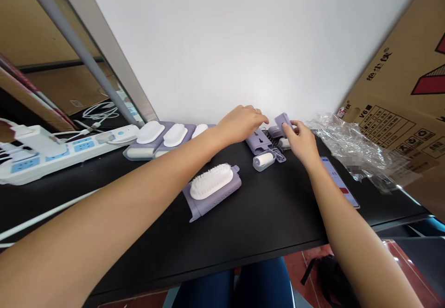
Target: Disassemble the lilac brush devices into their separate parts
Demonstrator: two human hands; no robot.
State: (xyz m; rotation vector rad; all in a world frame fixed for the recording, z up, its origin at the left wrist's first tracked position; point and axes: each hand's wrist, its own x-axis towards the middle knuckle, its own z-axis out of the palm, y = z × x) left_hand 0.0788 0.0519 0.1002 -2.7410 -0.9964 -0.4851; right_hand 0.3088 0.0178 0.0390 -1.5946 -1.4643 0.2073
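Lilac plastic piece [282, 121] sits pinched in the right hand [301, 142] near the far edge of the black table [264, 215], tilted up just off the surface. Nearest the person, a wide bare stretch of table runs to the front edge. Beyond it lies a lilac tray with a white brush [212, 185], well apart from both hands. Farther on, a small white roller [263, 160] rests just in front of the right hand. The left hand [240, 121] reaches flat over a lilac holder [259, 141], fingers loosely extended and holding nothing. A phone [339, 180] lies under the right forearm near the right edge, with crinkled plastic wrap [351, 143] past it. Along the back wall, a row of lilac trays with white brushes [167, 136] stands left, beside a power strip [62, 152].
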